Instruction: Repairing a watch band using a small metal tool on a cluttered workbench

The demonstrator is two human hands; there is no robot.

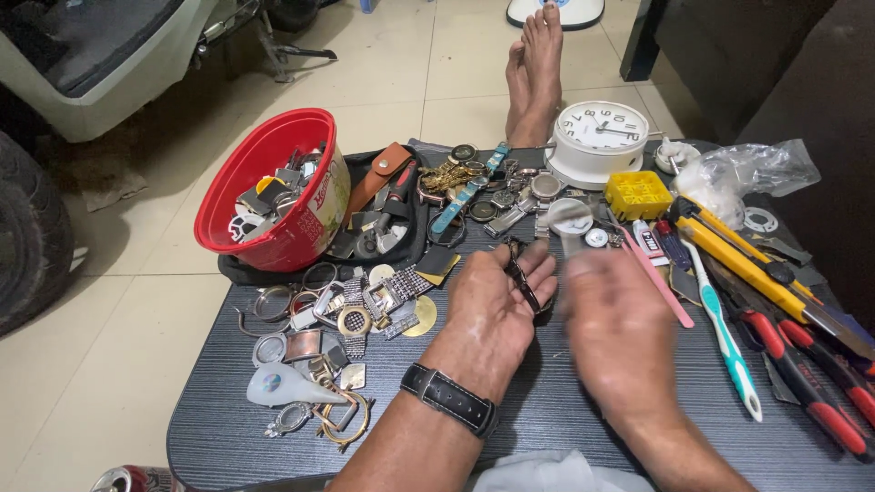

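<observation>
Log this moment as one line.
left hand: holds dark watch strap | right hand: blurred, empty, beside it | table: watch parts, tools

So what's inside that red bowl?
The red bowl holds a pile of watch parts: cases and metal bits. Whatever lies beneath the pile is covered.

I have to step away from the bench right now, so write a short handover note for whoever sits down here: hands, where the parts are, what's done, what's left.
Left hand: palm up, fingers curled around a dark watch strap piece.
Right hand: blurred beside it over the table; grip unclear.
Loose watch cases and bands lie left; red bowl holds more parts.
Toothbrush, yellow utility knife and red-handled pliers lie right; white clock stands behind.
Done: piece picked up. Left: can't tell from here.
</observation>
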